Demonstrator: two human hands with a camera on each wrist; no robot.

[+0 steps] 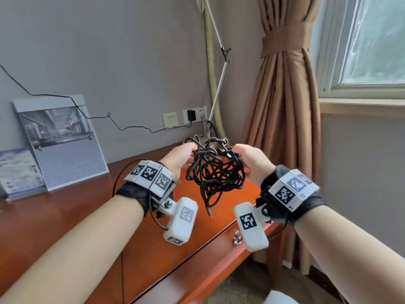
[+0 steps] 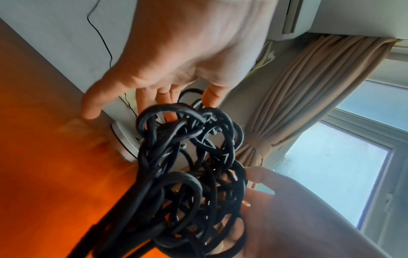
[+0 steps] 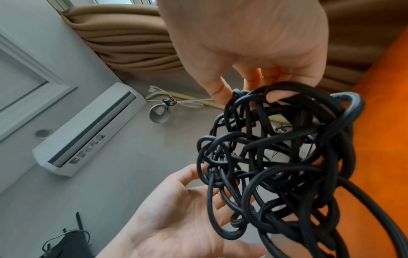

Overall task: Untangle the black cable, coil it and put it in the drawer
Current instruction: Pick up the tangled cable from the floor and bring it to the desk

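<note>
Your left hand [image 1: 182, 157] and your right hand [image 1: 252, 161] are both up in front of you, just above the desk. Between them hangs the tangled black cable [image 1: 215, 172], a messy ball of loops. Your left fingers [image 2: 163, 97] poke into the top loops, and your left thumb [image 2: 91, 103] sticks out to the side, off the cable. Your right fingers [image 3: 220, 92] curl into the top of the ball and hook some loops. I think your left fingers are hooking loops too, but that picture is a bit blurry. One loose end of the cable [image 1: 209, 210] dangles down below the ball.

Under your hands is the shiny orange-brown wooden desk [image 1: 92, 216]. Its drawer with the small round silver knob [image 1: 237, 236] is shut. A framed picture [image 1: 61, 139] leans on the grey wall at the back left. A tied-back tan curtain [image 1: 282, 106] hangs on the right, beside the window [image 1: 372, 51].
</note>
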